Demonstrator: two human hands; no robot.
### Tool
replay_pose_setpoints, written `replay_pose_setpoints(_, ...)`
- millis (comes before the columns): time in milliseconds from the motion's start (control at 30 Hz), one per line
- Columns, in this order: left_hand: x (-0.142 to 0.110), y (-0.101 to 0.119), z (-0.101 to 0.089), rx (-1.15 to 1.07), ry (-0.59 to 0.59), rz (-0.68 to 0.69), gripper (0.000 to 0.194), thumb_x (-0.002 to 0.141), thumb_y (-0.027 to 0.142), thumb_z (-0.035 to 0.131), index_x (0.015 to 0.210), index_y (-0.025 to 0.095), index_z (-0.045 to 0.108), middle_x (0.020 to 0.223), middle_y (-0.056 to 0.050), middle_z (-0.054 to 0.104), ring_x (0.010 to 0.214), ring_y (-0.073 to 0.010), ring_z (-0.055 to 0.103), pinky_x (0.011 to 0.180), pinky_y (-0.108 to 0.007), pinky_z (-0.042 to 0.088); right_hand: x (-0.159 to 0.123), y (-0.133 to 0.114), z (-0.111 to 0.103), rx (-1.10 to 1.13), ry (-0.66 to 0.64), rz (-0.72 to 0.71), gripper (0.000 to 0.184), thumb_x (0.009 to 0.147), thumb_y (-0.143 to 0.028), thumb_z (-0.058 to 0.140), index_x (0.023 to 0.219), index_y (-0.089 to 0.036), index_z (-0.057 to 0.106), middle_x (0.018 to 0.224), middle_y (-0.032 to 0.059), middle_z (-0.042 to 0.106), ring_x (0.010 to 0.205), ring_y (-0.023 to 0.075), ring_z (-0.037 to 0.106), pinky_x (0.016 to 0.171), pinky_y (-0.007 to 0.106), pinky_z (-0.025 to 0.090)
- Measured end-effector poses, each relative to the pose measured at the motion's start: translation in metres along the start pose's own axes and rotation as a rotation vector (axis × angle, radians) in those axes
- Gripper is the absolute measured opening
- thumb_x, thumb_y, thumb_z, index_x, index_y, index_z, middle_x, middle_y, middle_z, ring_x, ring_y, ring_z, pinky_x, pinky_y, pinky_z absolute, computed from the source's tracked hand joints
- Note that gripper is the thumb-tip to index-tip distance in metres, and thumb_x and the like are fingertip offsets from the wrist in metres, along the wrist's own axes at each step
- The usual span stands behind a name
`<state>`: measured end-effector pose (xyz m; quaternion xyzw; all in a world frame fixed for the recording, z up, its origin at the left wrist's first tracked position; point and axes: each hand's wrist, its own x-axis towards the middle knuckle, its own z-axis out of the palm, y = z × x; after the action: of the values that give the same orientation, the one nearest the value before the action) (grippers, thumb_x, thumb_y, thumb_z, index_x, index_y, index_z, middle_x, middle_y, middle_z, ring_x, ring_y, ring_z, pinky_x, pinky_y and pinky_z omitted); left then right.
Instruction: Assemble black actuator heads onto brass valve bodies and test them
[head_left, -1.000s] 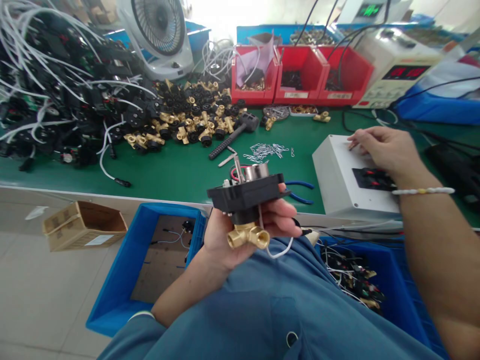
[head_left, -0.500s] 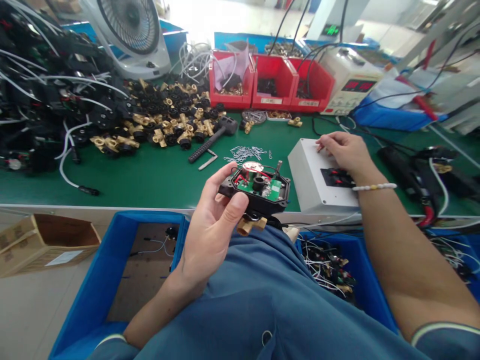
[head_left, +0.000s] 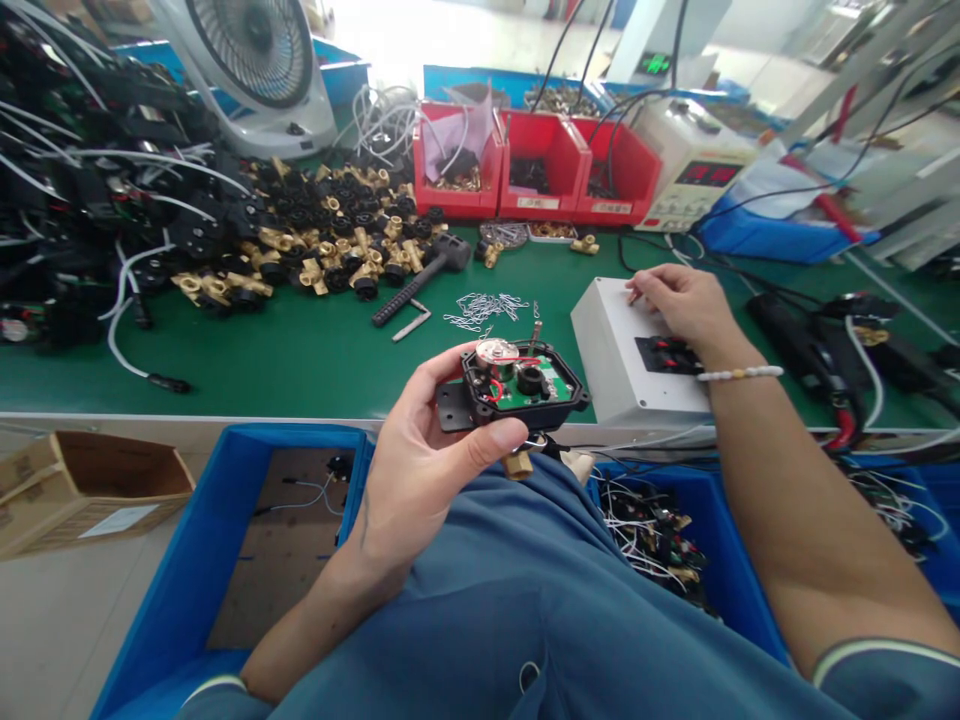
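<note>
My left hand [head_left: 431, 430] is curled around the black housing [head_left: 525, 412], holding it up before the counter [head_left: 330, 365]. Inside, the green board [head_left: 553, 380] already sits; a brass fitting [head_left: 517, 466] shows below. The top is open, so I judge it unfinished. My right hand [head_left: 682, 305] bends its fingertips onto the white box [head_left: 616, 355]; whether they grip something, I cannot tell. Farther behind lies a heap of brass fittings [head_left: 366, 260].

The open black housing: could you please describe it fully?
The angular black housing, apparently plastic, has a holed side tab. Inside show a green circuit board, a silvery round part, red wires and an upright metal pin; a brass fitting sits beneath. Roughly level, opening upward, it rests in the left hand's grip.
</note>
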<state>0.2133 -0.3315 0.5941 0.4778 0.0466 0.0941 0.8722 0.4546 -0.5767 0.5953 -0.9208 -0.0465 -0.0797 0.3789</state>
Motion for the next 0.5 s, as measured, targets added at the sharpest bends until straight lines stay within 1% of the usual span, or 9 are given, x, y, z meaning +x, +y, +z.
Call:
replay_pose_setpoints(67, 0.0017, 0.0012, 0.0021, -0.093, 0.021, -0.122, 0.049, 0.074, 0.031, 0.09, 0.117, 0.019, 0.069, 0.113, -0.006, 0.077, 0.095, -0.0188, 0.076, 0.083, -0.025, 0.061, 0.001, 0.0014, 0.0001, 0.005, 0.0, -0.009, 0.017, 0.09, -0.015, 0.062, 0.076, -0.015, 0.071, 0.069, 0.0009, 0.068, 0.055, 0.0078, 0.047, 0.057, 0.02, 0.039)
replay_pose_setpoints(133, 0.0039, 0.0009, 0.0036, -0.194, 0.03, -0.26, 0.045, 0.078, 0.039, 0.086, 0.113, 0.015, 0.07, 0.108, -0.009, 0.078, 0.086, -0.0189, 0.076, 0.078, -0.027, 0.063, 0.0021, 0.0033, 0.0001, 0.011, -0.002, -0.022, 0.017, 0.09, -0.017, 0.062, 0.076, -0.015, 0.071, 0.07, 0.0011, 0.069, 0.055, 0.008, 0.047, 0.057, 0.02, 0.039)
replay_pose_setpoints(200, 0.0059, -0.0007, 0.0042, -0.251, 0.023, -0.335, 0.044, 0.081, 0.042, 0.083, 0.112, 0.013, 0.071, 0.105, -0.011, 0.078, 0.083, -0.0199, 0.076, 0.078, -0.03, 0.064, 0.0029, 0.0052, 0.0, 0.015, -0.004, -0.035, 0.016, 0.09, -0.019, 0.062, 0.077, -0.015, 0.072, 0.071, 0.0015, 0.07, 0.055, 0.0084, 0.048, 0.057, 0.02, 0.04)
replay_pose_setpoints(267, 0.0075, -0.0025, 0.0039, -0.271, 0.032, -0.348, 0.045, 0.082, 0.043, 0.083, 0.113, 0.013, 0.071, 0.107, -0.012, 0.079, 0.088, -0.0217, 0.077, 0.08, -0.032, 0.065, 0.0031, 0.0064, -0.0002, 0.017, -0.005, -0.041, 0.015, 0.09, -0.02, 0.063, 0.078, -0.016, 0.072, 0.072, 0.0019, 0.071, 0.055, 0.0085, 0.049, 0.058, 0.021, 0.042)
replay_pose_setpoints(333, 0.0083, -0.0034, 0.0035, -0.28, 0.039, -0.331, 0.046, 0.081, 0.046, 0.083, 0.112, 0.014, 0.072, 0.109, -0.011, 0.079, 0.092, -0.0226, 0.078, 0.08, -0.031, 0.065, 0.0029, 0.0068, -0.0002, 0.017, -0.007, -0.038, 0.016, 0.09, -0.019, 0.062, 0.079, -0.015, 0.072, 0.074, 0.0022, 0.071, 0.056, 0.0083, 0.049, 0.059, 0.021, 0.042)
replay_pose_setpoints(500, 0.0069, -0.0025, 0.0029, -0.247, 0.023, -0.284, 0.051, 0.079, 0.052, 0.083, 0.114, 0.015, 0.072, 0.11, -0.01, 0.079, 0.092, -0.0226, 0.078, 0.078, -0.029, 0.066, 0.0021, 0.0051, 0.0005, 0.016, -0.011, -0.025, 0.017, 0.093, -0.017, 0.062, 0.079, -0.014, 0.071, 0.073, 0.0019, 0.07, 0.056, 0.0075, 0.048, 0.059, 0.02, 0.041)
